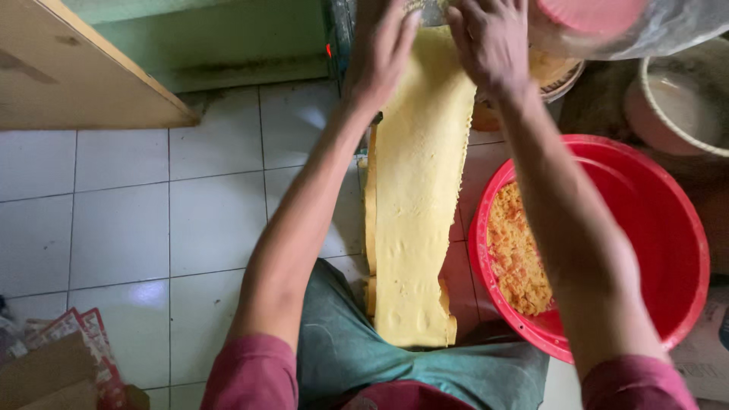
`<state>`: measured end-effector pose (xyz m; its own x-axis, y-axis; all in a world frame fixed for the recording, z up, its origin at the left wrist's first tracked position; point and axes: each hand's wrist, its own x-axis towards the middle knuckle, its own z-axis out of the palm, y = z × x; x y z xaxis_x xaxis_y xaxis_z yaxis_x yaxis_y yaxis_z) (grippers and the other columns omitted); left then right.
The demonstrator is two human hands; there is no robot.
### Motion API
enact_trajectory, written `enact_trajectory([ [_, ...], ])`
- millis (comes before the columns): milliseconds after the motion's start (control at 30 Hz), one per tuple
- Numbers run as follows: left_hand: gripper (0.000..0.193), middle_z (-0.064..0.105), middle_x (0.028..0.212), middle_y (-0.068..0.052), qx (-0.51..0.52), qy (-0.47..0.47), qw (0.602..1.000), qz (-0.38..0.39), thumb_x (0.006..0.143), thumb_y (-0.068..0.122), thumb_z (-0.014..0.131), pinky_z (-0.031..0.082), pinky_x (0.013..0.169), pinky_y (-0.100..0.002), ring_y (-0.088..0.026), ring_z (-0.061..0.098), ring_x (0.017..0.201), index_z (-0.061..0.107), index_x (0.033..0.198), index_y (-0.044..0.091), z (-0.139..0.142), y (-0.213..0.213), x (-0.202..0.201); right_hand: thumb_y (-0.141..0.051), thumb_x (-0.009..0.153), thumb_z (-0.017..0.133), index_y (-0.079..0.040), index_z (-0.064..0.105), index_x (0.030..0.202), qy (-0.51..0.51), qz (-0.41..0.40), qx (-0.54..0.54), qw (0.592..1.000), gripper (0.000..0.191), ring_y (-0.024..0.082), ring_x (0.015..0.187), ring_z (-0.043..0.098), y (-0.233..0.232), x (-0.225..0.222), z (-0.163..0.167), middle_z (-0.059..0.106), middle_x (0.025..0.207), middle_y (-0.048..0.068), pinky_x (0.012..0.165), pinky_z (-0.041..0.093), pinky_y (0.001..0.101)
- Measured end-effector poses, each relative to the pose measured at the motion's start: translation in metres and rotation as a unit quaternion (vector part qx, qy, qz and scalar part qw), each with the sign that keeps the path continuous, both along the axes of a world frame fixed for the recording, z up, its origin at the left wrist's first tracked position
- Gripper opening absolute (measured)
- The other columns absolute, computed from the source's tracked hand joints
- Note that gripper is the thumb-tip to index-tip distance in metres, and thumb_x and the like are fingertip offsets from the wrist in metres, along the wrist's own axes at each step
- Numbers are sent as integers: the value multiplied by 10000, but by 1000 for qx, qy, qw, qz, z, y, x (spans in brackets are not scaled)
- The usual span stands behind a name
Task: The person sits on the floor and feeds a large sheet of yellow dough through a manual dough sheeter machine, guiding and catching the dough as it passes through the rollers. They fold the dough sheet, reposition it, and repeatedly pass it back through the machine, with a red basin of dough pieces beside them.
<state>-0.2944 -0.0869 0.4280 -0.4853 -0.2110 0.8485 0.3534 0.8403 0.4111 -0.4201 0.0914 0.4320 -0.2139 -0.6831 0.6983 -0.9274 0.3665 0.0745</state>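
White floor tiles [121, 228] fill the room below the camera, with a folded printed paper packet [72, 342] lying at their near left corner. Nearest the camera, a long yellow dough sheet [416, 212] ends in a ragged edge on the person's lap, over the grey-green trousers [342, 342]. Just right of the dough sheet stands a red basin [653, 212], and crumbly orange dough [516, 250] is heaped against its left wall. From the lap the dough sheet runs upward and away — flat, pitted, frayed along both edges — to its far end, where both hands meet it. The left hand [380, 49] lies open with its fingers spread along the sheet's left edge; the right hand [490, 38] lies open and flat on the sheet's top right corner, gripping nothing tightly. What the far end feeds into is cut off by the frame. Judging by this, the step in hand is guiding the sheet at its top; the next move calls for even support on both edges, since the frayed margins look apt to tear. Beyond the basin sit a pale bowl [676, 106] and a pink lid under clear plastic [592, 15]; far left of the dough sheet, a wooden board [76, 68].
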Motion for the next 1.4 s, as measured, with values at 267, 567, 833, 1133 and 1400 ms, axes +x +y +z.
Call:
enact_trajectory([
  [267,686,662,1270,-138,659,-327,678,-8,836,449,727,525,922,-368,-227,633,1127,543,1380,73,-242,159,278,-281,1025,620,28,583,1339,-618,-147,-273,722,442,210,1197,586,173,272,-188,643,1278,117,1045,463,345],
  [567,454,765,1063,-113,515,-510,676,-133,778,178,876,565,853,-323,-177,720,949,706,1146,-26,-344,221,346,-264,869,853,12,705,1215,-743,-212,-29,634,466,162,718,539,269,352,-317,620,813,139,630,445,336],
  [833,440,757,1155,-88,616,-433,624,-211,874,220,766,548,922,-317,-179,700,1036,687,1246,-3,-314,237,339,-179,876,760,-16,703,1071,-793,-71,-106,595,261,82,725,646,278,351,-270,735,829,23,620,526,279],
  [1133,507,735,1211,-106,559,-422,669,-249,820,126,781,537,956,-333,-188,689,1085,645,1294,6,-280,222,330,-121,907,748,-16,668,1144,-787,-13,-224,575,272,102,841,671,260,356,-253,725,956,32,740,554,276],
  [1400,404,755,1155,-123,610,-441,638,-161,869,146,777,539,924,-330,-197,699,1041,687,1223,-26,-296,237,351,-66,878,754,30,634,1249,-824,-9,-148,547,402,176,922,718,246,361,-234,752,1075,108,809,600,345],
])
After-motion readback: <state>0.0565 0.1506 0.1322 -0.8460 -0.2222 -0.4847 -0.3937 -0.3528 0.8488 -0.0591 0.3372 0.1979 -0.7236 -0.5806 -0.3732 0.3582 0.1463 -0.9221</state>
